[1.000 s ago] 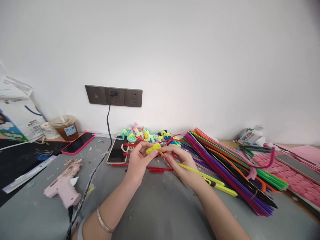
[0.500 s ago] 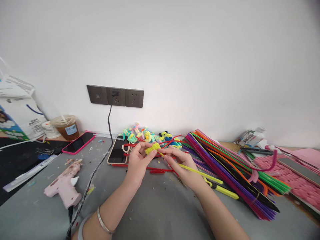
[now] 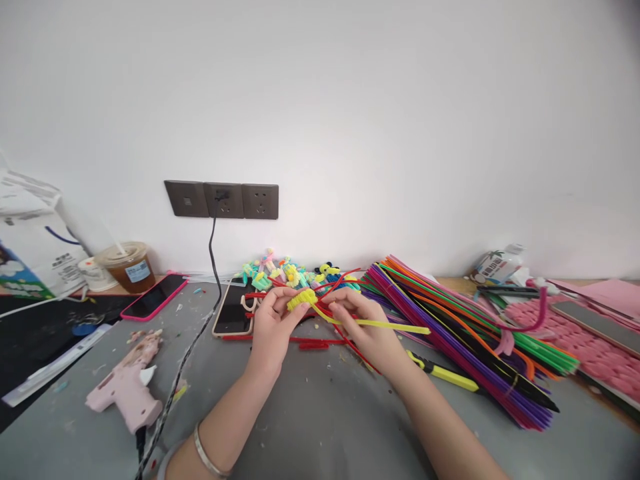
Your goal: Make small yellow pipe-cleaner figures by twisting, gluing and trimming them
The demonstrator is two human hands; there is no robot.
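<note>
A yellow pipe cleaner coil (image 3: 301, 300), wound into a tight ridged bundle, is pinched between the thumb and fingers of my left hand (image 3: 273, 330). From its right end a loose yellow tail (image 3: 385, 325) runs out across my right hand (image 3: 367, 327). The right fingers are closed beside the coil, around the start of that tail; the exact contact is partly hidden. Several red pipe cleaners (image 3: 345, 275) lie behind and beneath both hands. Short red pieces (image 3: 313, 346) rest on the grey table mat below them.
Small pipe cleaner figures (image 3: 280, 270) sit against the wall. Bundled coloured pipe cleaners (image 3: 450, 347) and a yellow utility knife (image 3: 453, 378) lie right. On the left are a pink glue gun (image 3: 127, 387), its cord, a pink-cased phone (image 3: 156, 297) and an iced drink (image 3: 127, 267).
The yellow tail has swung up and now crosses in front of my right fingers. My right hand has shifted slightly. The whole view has turned a little.
</note>
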